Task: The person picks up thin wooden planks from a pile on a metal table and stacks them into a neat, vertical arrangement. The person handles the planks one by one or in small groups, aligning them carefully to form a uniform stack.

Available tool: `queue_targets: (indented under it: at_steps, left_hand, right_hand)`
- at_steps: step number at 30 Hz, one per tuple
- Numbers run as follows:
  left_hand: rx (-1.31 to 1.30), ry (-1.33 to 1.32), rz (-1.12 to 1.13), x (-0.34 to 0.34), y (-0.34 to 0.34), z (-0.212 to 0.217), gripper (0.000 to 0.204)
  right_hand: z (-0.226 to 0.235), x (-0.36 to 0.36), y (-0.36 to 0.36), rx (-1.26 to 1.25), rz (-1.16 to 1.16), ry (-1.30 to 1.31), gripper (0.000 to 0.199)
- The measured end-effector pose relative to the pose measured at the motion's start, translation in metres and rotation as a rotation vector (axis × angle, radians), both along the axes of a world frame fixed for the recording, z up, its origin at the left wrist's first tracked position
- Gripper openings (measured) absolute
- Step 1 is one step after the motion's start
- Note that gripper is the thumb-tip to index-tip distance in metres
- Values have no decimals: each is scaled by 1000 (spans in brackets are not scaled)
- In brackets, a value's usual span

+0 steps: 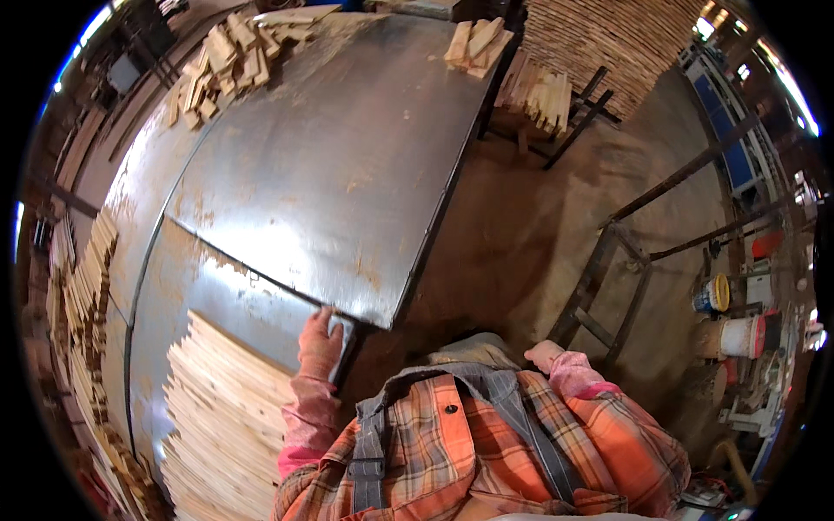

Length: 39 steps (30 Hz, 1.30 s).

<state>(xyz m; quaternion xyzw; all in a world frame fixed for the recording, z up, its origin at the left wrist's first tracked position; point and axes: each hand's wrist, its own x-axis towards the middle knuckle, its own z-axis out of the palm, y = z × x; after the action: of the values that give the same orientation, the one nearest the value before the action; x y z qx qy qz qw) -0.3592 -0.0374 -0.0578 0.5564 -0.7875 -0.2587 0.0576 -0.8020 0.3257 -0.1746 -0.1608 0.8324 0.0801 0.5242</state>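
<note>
My left hand (320, 342) rests at the corner of a metal-topped table (321, 165), close to the seam between two sheets. Its fingers are apart and it holds nothing. Right beside it, a neat stack of pale wooden strips (228, 417) lies on the lower sheet, with uneven ends facing up the table. My right hand (545, 354) hangs low on the other side of my body, over the floor and near a dark metal frame (599, 286). The fingers of that hand are mostly hidden behind its back.
A loose heap of short wood pieces (228, 56) covers the table's far left, and a small bundle (478, 45) its far right corner. More strips (534, 91) sit on a rack beyond. A tall wood stack (608, 43) stands behind. Buckets (714, 293) line the right side.
</note>
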Motion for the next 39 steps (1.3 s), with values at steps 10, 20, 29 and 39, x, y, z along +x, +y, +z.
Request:
queue_targets:
  at_steps: [10, 20, 29, 39]
  left_hand:
    - [-1, 116, -156, -182, -54, -2, 43]
    - [-105, 175, -291, -431, -141, 26, 42]
    - [-268, 142, -203, -612, -322, 54, 55]
    - [221, 38, -90, -784, -552, -1, 70]
  right_hand:
    - [-39, -93, -67, -180, 45, 7, 51]
    - [-14, -301, -162, -355, -147, 35, 49]
    - [41, -398, -343, -659, -103, 97, 54]
    - [84, -501, -544, -694, -35, 78, 55]
